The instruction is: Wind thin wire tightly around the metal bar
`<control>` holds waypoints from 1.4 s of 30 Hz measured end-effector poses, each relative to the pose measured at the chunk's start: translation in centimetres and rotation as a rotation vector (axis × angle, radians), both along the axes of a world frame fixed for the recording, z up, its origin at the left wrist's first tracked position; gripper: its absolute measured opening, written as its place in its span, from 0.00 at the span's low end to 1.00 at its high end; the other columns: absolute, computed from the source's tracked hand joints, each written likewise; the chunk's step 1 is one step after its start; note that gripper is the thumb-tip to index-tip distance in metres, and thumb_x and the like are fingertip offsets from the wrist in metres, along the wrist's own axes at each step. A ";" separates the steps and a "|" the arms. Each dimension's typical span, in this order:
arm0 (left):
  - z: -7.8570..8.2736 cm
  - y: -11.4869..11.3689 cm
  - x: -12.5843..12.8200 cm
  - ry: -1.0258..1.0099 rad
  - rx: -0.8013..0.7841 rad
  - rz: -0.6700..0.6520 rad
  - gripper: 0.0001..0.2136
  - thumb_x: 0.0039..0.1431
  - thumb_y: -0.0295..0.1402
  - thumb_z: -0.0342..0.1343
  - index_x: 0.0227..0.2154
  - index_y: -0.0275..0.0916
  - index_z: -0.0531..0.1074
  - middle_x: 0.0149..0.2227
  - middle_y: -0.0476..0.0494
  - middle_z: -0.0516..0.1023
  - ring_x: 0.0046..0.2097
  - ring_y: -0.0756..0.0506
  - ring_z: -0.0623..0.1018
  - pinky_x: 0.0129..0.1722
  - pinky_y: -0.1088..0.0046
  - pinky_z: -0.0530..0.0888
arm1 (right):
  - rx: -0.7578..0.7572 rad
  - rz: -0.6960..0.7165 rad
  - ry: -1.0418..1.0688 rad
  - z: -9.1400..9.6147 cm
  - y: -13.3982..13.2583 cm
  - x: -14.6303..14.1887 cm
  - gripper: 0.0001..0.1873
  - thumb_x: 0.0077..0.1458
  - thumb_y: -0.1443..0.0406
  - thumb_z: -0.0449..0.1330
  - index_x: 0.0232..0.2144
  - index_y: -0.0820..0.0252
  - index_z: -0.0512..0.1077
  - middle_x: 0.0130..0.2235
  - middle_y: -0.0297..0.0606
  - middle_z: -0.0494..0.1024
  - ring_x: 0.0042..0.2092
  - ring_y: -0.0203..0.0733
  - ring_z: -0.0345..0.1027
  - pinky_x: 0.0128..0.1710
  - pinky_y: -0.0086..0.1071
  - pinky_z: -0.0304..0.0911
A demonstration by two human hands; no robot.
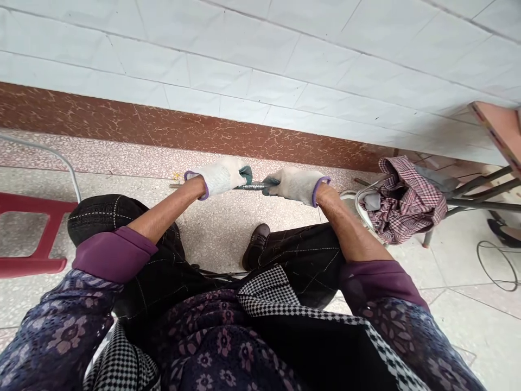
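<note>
Both my hands wear white knit gloves with dark green fingertips and purple cuffs. Between them, level and low over the floor, runs a thin dark rod with a shiny, coiled-looking silver middle (pixel 253 186). My left hand (pixel 226 175) is closed around the rod's left part, thumb side toward the middle. My right hand (pixel 293 184) grips it on the other side, a short gap away. A thin light-brown end (pixel 175 185) shows beyond the left glove; I cannot tell if it belongs to the rod. The gloves hide the gripped parts.
A red plastic stool (pixel 32 263) stands at the left, near a grey hose (pixel 61 157). On the right, a checked cloth (pixel 407 203) lies over a light container beside dark metal legs (pixel 484 190). A black cable loop (pixel 494 271) lies on the floor. The tiled wall (pixel 252 92) is ahead.
</note>
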State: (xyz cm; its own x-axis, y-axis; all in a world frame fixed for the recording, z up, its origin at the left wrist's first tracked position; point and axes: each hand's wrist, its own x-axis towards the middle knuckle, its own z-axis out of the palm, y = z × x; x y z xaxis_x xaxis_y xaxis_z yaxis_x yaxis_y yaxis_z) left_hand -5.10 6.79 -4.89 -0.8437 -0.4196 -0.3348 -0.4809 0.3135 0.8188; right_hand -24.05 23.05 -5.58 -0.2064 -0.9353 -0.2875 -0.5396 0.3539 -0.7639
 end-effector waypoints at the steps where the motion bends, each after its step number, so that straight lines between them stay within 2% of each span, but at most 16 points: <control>1: -0.1 0.0 -0.1 0.002 0.007 0.008 0.09 0.46 0.20 0.66 0.27 0.42 0.82 0.27 0.45 0.77 0.30 0.47 0.74 0.22 0.77 0.61 | 0.001 -0.005 0.026 -0.1 -0.5 0.3 0.12 0.63 0.55 0.64 0.37 0.59 0.78 0.33 0.37 0.77 0.35 0.40 0.71 0.33 0.33 0.67; 3: -0.3 0.1 -0.2 0.016 0.025 0.025 0.08 0.47 0.22 0.67 0.30 0.43 0.82 0.26 0.46 0.76 0.29 0.47 0.73 0.21 0.76 0.61 | 0.004 -0.011 0.111 -0.3 -1.5 0.8 0.08 0.58 0.59 0.68 0.31 0.57 0.78 0.27 0.37 0.75 0.33 0.42 0.69 0.31 0.33 0.61; 5: -0.6 0.3 -0.3 0.035 0.048 0.044 0.08 0.51 0.25 0.67 0.34 0.42 0.82 0.26 0.46 0.77 0.26 0.48 0.72 0.21 0.75 0.61 | 0.004 -0.001 0.253 -0.3 -2.2 1.1 0.07 0.56 0.60 0.68 0.30 0.57 0.78 0.26 0.37 0.73 0.32 0.42 0.67 0.31 0.33 0.58; 8: -1.2 0.7 -0.4 0.104 0.124 0.093 0.08 0.58 0.30 0.63 0.41 0.38 0.81 0.26 0.45 0.78 0.19 0.54 0.63 0.19 0.74 0.56 | -0.028 0.028 0.441 -0.3 -2.7 1.2 0.09 0.61 0.58 0.63 0.35 0.57 0.77 0.30 0.38 0.75 0.32 0.41 0.66 0.32 0.34 0.56; 10: -1.6 0.9 -0.6 0.181 0.208 0.127 0.10 0.60 0.32 0.62 0.44 0.37 0.80 0.27 0.45 0.79 0.17 0.56 0.57 0.17 0.73 0.52 | -0.071 0.036 0.453 -0.2 -2.7 1.1 0.11 0.63 0.57 0.60 0.37 0.57 0.76 0.31 0.38 0.75 0.33 0.40 0.65 0.33 0.34 0.56; 13: -1.8 1.1 -0.8 0.225 0.272 0.166 0.09 0.60 0.31 0.61 0.43 0.36 0.80 0.28 0.45 0.79 0.16 0.57 0.55 0.17 0.72 0.50 | -0.149 -0.061 0.357 0.0 -2.7 0.9 0.12 0.63 0.56 0.59 0.36 0.58 0.75 0.28 0.35 0.72 0.29 0.37 0.62 0.29 0.32 0.55; 17: -1.0 1.3 -0.8 0.206 0.229 0.219 0.05 0.61 0.29 0.60 0.37 0.35 0.79 0.20 0.51 0.70 0.16 0.56 0.56 0.18 0.73 0.50 | -0.152 -0.240 0.002 1.0 -2.5 1.4 0.11 0.60 0.57 0.62 0.33 0.59 0.72 0.23 0.31 0.65 0.22 0.32 0.54 0.18 0.28 0.50; 19: -0.5 1.3 -0.8 0.232 0.216 0.248 0.04 0.62 0.29 0.59 0.36 0.35 0.77 0.18 0.54 0.64 0.17 0.56 0.56 0.18 0.74 0.50 | -0.150 -0.225 -0.218 1.3 -2.3 1.9 0.12 0.60 0.56 0.63 0.34 0.60 0.72 0.22 0.30 0.64 0.19 0.31 0.52 0.14 0.27 0.48; 22: -0.1 1.1 -0.6 0.292 0.247 0.252 0.03 0.62 0.26 0.57 0.37 0.36 0.75 0.18 0.55 0.61 0.18 0.56 0.57 0.20 0.76 0.51 | -0.166 -0.132 -0.482 1.4 -1.7 2.4 0.17 0.60 0.53 0.63 0.38 0.62 0.73 0.22 0.27 0.62 0.17 0.29 0.49 0.11 0.26 0.45; 27: 0.4 0.8 0.0 0.297 0.259 0.247 0.04 0.58 0.23 0.57 0.29 0.37 0.71 0.18 0.54 0.59 0.20 0.56 0.57 0.21 0.76 0.52 | -0.087 0.007 -0.708 1.1 -1.5 2.7 0.20 0.60 0.52 0.64 0.43 0.64 0.74 0.22 0.25 0.62 0.16 0.28 0.49 0.10 0.25 0.46; 32: 1.7 1.1 0.6 0.332 0.247 0.203 0.04 0.55 0.22 0.57 0.28 0.36 0.71 0.19 0.54 0.61 0.22 0.56 0.59 0.23 0.76 0.54 | -0.084 0.050 -0.817 1.4 -1.5 2.5 0.20 0.62 0.52 0.62 0.44 0.63 0.73 0.21 0.24 0.61 0.15 0.28 0.47 0.11 0.24 0.44; 35: 1.9 1.1 0.7 0.341 0.269 0.157 0.03 0.54 0.22 0.57 0.27 0.35 0.72 0.19 0.53 0.63 0.22 0.55 0.60 0.23 0.76 0.55 | -0.027 0.095 -0.833 1.8 -1.3 2.5 0.22 0.61 0.50 0.62 0.45 0.63 0.73 0.21 0.24 0.62 0.15 0.28 0.48 0.10 0.24 0.45; 38: 1.2 1.0 0.5 0.396 0.285 0.198 0.04 0.54 0.22 0.58 0.26 0.34 0.72 0.19 0.53 0.62 0.22 0.55 0.59 0.22 0.75 0.53 | -0.064 0.076 -0.716 1.9 -1.3 2.8 0.23 0.61 0.48 0.62 0.43 0.64 0.73 0.21 0.27 0.65 0.16 0.30 0.52 0.10 0.25 0.49; 42: 0.0 0.8 -0.2 0.406 0.335 0.269 0.02 0.56 0.23 0.60 0.29 0.35 0.74 0.18 0.54 0.62 0.20 0.55 0.56 0.22 0.73 0.50 | -0.231 -0.119 -0.440 1.1 -1.9 3.3 0.17 0.61 0.52 0.63 0.40 0.61 0.72 0.28 0.35 0.73 0.20 0.32 0.63 0.12 0.26 0.57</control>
